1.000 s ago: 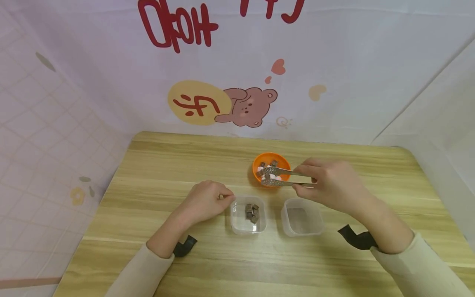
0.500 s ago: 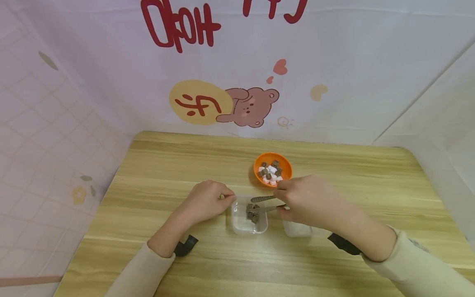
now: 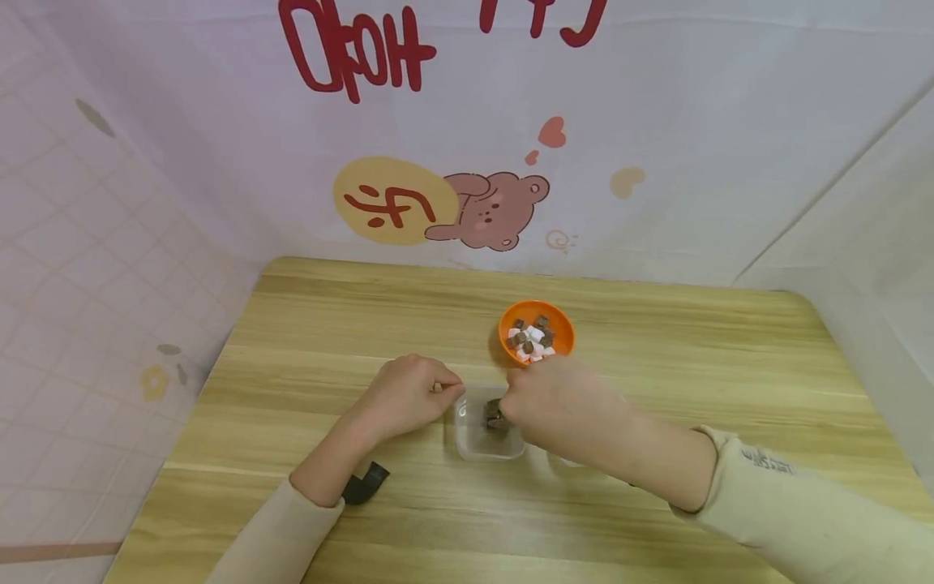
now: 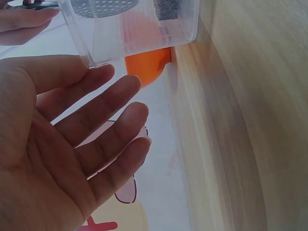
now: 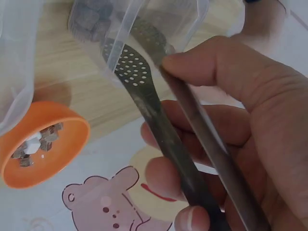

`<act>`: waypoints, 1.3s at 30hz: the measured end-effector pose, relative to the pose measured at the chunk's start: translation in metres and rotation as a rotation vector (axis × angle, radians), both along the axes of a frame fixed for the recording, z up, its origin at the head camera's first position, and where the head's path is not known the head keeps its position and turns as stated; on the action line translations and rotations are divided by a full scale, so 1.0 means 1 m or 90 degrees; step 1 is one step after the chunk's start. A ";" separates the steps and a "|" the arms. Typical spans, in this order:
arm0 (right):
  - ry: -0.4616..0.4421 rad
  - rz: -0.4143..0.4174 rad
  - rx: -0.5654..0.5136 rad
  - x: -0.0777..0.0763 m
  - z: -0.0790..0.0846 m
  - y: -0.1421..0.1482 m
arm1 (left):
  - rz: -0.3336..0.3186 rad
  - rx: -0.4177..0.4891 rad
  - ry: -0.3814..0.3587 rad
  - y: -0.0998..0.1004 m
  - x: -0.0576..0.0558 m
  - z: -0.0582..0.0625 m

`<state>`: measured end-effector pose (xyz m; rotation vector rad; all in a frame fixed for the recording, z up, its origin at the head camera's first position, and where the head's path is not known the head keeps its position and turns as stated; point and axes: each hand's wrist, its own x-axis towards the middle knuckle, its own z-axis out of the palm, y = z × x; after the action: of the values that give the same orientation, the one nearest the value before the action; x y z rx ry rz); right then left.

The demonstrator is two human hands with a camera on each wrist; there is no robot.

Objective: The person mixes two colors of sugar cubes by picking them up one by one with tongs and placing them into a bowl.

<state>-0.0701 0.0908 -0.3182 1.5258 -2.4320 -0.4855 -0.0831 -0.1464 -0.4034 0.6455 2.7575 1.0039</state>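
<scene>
My left hand (image 3: 409,397) pinches the rim of a clear plastic container (image 3: 474,448) between thumb and index finger, its other fingers spread loosely, as the left wrist view shows. Brown cubes (image 3: 493,412) lie in that container, partly covered by my right hand (image 3: 572,410). In the right wrist view, my right hand grips metal tongs (image 5: 134,72) with perforated ends that reach down into the container. The tong tips are apart; whether a cube is between them I cannot tell. Behind stands an orange bowl (image 3: 558,320) with several white and brown cubes.
A second clear container (image 5: 14,72) stands to the right of the first, mostly hidden under my right forearm in the head view. A black band (image 3: 367,484) shows by the left wrist. The wooden table (image 3: 350,300) ends at a printed cloth wall (image 3: 693,162).
My right hand has carried the tongs from the orange bowl leftward and toward me, into the left container. The left hand has stayed at the rim.
</scene>
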 end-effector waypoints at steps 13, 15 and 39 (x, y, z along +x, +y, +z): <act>0.046 -0.017 0.095 0.007 -0.001 -0.017 | -0.018 -0.001 0.004 0.004 0.000 -0.001; 0.057 -0.018 0.104 0.007 -0.001 -0.018 | -0.017 0.000 0.004 0.004 0.000 -0.001; -0.002 0.005 -0.035 -0.008 -0.002 0.007 | -0.009 -0.008 0.011 0.003 0.000 -0.001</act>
<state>-0.0783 0.0982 -0.3206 1.5148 -2.4190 -0.4115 -0.0830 -0.1429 -0.4048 0.6736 2.7676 0.9829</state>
